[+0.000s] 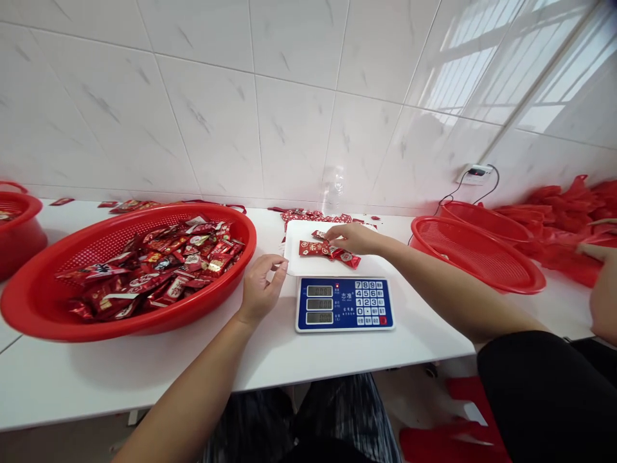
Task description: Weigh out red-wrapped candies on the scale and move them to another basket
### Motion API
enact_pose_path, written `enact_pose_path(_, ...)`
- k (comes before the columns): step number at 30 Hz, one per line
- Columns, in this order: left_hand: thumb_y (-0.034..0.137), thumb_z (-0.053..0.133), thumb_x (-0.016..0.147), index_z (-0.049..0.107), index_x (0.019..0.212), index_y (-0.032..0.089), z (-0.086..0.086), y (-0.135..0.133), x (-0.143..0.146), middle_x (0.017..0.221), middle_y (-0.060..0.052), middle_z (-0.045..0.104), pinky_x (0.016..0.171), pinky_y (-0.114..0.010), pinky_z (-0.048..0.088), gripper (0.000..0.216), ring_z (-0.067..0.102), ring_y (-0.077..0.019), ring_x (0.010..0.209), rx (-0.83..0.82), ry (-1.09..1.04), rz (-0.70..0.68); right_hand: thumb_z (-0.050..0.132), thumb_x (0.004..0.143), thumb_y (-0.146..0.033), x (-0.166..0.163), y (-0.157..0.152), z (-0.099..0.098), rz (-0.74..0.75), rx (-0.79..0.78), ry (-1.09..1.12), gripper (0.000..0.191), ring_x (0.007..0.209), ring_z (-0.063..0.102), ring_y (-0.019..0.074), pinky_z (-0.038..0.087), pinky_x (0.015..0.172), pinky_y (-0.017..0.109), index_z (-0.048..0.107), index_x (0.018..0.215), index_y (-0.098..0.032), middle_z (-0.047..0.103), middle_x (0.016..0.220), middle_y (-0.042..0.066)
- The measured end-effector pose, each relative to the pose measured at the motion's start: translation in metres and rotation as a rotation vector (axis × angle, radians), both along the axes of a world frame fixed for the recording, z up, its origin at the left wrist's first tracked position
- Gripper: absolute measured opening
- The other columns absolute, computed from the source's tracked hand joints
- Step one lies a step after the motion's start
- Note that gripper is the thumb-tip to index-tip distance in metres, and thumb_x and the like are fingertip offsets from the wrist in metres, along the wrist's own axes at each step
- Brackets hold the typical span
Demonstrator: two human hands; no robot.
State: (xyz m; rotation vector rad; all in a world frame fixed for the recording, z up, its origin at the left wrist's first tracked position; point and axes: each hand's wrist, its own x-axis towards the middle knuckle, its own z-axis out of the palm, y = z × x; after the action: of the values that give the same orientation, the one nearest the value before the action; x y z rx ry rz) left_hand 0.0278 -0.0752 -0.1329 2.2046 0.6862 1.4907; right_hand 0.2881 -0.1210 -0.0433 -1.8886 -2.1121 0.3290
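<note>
On the table stands a digital scale [345, 304] with a white weighing tray [296, 257] and a blue keypad front. Several red snack packets [314, 248] lie on the tray. My right hand [354, 238] reaches over them from the right, its fingers bent down and closed on a packet, with the fingertips partly hidden. At the tray's left edge is my left hand [263, 286], fingers curled and thumb against forefinger. Whether anything is pinched there cannot be seen. The scale's small display digits are hard to read.
Left of the scale, a big red basket [36, 302] holds many wrapped packets. Another red container [22, 235] stands at far left. Red baskets [472, 273] and red bags [563, 212] are at right, beside another person's arm [605, 296]. Loose packets [308, 216] lie along the tiled wall.
</note>
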Motion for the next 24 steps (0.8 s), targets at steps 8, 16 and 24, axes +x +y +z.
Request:
enact_pose_path(8,0.028,0.053,0.090,0.064,0.085,0.017,0.002,-0.003,0.001,0.085,-0.004,0.067,0.075,-0.029,0.049,0.016,0.060,-0.0158,0.079,0.011,-0.025,-0.018,0.051,0.091,-0.024,-0.036,0.012,0.027,0.059,0.193,-0.091,0.026,0.106,0.062,0.0193,0.046,0.091,0.035,0.065,0.113,-0.021,0.069,0.115,0.004)
enact_pose_path(16,0.025,0.054,0.090,0.063,0.088,0.018,0.003,-0.006,0.001,0.085,-0.003,0.066,0.075,-0.028,0.048,0.011,0.059,-0.0155,0.081,0.018,-0.066,-0.047,0.052,0.092,-0.021,-0.104,0.045,0.045,0.249,0.266,-0.214,0.027,0.108,0.060,0.0197,0.045,0.088,0.032,0.063,0.117,-0.018,0.066,0.120,0.007)
enact_pose_path(24,0.018,0.056,0.086,0.063,0.090,0.019,-0.006,-0.013,-0.004,0.088,-0.005,0.066,0.078,-0.032,0.050,0.008,0.061,-0.0184,0.087,0.046,-0.100,-0.111,0.044,0.094,-0.021,-0.196,0.096,0.041,0.422,0.225,-0.424,0.032,0.106,0.060,0.0210,0.044,0.083,0.029,0.060,0.122,-0.018,0.066,0.118,0.010)
